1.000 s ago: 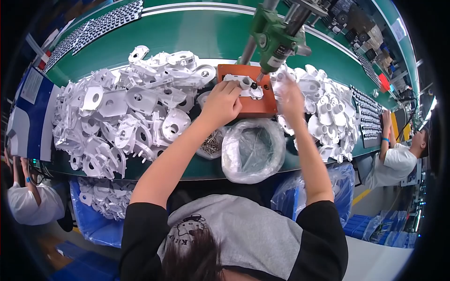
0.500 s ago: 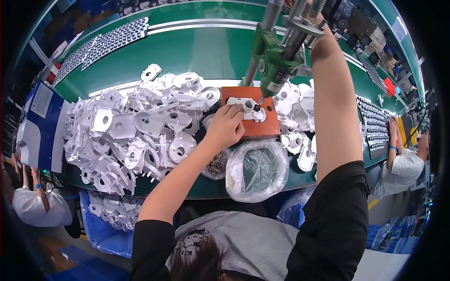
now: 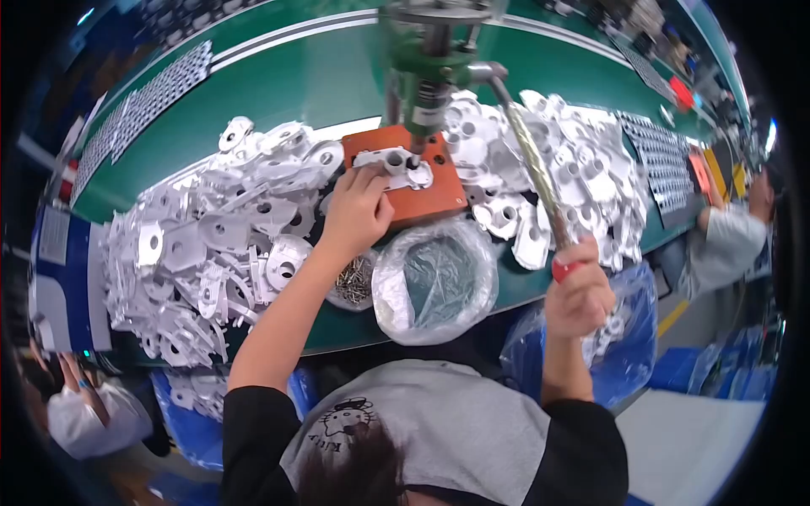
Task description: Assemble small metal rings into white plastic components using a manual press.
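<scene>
My left hand is closed on the left end of a white plastic part, its fingers curled over the edge. The part lies on an orange block with dark holes. Right above it stands a green hand press, its narrow tip down at a dark hole in the part; whether they touch I cannot tell. My right hand is wrapped round the end of the press's long lever, where a bit of red shows between the fingers. The lever slants down toward me.
White plastic parts are heaped on the left, and more white parts on the right. Before the block sit a clear bag-lined bowl and a bag of small metal pins. Blue lined bins stand below the table edge. People work at both sides.
My right hand has swung the lever from high up at the back down toward me, and the press tip has come down to the part. My left hand stays on the part. The view has shifted.
</scene>
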